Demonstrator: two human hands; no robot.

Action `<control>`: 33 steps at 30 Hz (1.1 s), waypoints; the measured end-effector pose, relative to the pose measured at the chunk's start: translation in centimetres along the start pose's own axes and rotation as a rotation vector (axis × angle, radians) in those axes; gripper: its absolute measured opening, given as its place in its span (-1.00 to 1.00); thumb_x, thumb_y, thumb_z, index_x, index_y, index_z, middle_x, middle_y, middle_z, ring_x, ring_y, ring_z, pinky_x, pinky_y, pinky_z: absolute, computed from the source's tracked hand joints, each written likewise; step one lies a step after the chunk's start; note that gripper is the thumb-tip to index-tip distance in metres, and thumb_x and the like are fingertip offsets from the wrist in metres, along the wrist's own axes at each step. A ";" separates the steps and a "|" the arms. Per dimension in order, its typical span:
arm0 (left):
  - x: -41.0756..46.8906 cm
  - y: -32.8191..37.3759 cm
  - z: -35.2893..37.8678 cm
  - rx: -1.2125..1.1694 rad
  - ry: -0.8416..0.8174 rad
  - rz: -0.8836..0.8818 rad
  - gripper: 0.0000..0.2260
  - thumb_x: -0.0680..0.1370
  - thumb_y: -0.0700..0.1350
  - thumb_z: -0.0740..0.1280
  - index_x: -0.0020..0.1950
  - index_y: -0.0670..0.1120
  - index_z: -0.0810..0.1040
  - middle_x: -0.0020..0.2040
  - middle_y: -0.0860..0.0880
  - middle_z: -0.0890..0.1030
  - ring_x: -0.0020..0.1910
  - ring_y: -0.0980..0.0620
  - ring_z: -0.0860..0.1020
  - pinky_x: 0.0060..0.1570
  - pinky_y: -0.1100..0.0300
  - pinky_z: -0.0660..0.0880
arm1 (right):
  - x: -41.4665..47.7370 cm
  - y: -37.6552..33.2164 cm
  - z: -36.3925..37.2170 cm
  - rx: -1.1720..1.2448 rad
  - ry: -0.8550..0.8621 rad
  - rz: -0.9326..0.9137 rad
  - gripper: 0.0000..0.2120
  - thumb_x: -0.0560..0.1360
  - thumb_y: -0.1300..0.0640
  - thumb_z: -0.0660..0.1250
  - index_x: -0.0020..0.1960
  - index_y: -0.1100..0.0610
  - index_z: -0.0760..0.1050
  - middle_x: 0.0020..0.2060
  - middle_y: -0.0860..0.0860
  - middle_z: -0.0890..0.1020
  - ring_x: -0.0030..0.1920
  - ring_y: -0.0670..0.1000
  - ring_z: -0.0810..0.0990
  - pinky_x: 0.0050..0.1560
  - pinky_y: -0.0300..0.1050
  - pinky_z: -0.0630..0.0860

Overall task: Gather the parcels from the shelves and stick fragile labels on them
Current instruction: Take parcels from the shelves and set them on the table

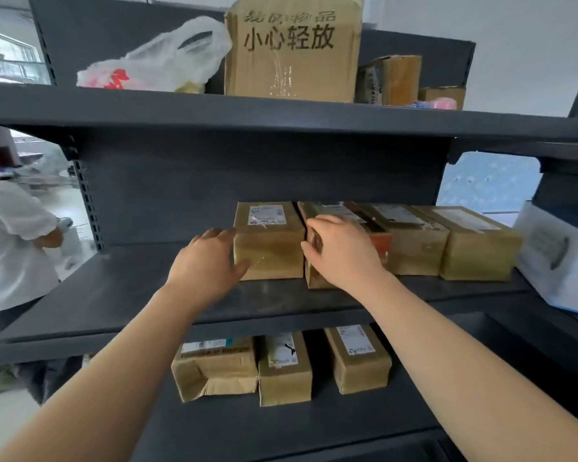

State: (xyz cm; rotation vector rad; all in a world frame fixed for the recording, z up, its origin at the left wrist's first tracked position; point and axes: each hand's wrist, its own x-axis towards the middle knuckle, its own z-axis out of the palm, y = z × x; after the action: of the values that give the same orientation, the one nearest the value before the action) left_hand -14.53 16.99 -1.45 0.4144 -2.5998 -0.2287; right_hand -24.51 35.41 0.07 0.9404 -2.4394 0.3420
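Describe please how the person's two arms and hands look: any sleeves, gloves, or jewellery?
Both forearms are bare to the picture's bottom edge; no sleeve shows. The left hand and right hand wear no gloves. No watch, bracelet or ring is visible.

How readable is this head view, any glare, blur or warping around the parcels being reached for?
Head view: wide-angle warping bows the middle shelf edges; tape glare on the leftmost parcel by the left hand; its label is too soft to read; right hand slightly blurred; lower-shelf parcels sit in shade.
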 end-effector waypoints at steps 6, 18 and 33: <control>4.7 -2.0 2.9 -0.127 -0.054 -0.039 -0.40 0.49 0.10 0.32 0.48 0.02 0.23 0.33 -0.08 0.43 0.22 -0.10 0.46 0.09 0.03 0.48 | 5.9 0.4 3.0 -0.117 -0.168 -0.034 -0.58 0.52 -0.14 0.24 0.26 0.09 0.49 0.21 0.03 0.57 0.34 0.07 0.39 0.34 0.07 0.31; 6.1 -4.1 5.3 -0.355 0.012 -0.028 -0.38 0.45 0.10 0.39 0.46 0.04 0.26 0.07 0.04 0.57 -0.14 0.06 0.50 -0.13 0.26 0.38 | 6.8 -1.3 3.1 -0.030 -0.199 -0.065 -0.67 0.53 -0.07 0.29 0.17 0.10 0.56 0.08 0.06 0.62 0.21 0.11 0.50 0.25 -0.05 0.35; 4.5 -10.3 2.2 -0.487 -0.101 0.073 -0.37 0.43 0.07 0.44 0.45 0.07 0.30 0.11 0.09 0.57 -0.10 0.14 0.55 -0.15 0.34 0.45 | 4.2 -8.1 4.4 0.411 -0.240 0.229 -0.37 0.49 -0.10 0.35 0.50 -0.04 0.21 0.42 -0.03 0.35 0.39 -0.02 0.33 0.19 -0.23 0.28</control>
State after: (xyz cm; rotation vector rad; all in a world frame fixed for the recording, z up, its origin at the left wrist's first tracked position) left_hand -16.79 6.05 -3.80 0.1345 -2.5323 -0.8507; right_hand -23.28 25.43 -1.00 0.9055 -2.7645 0.8842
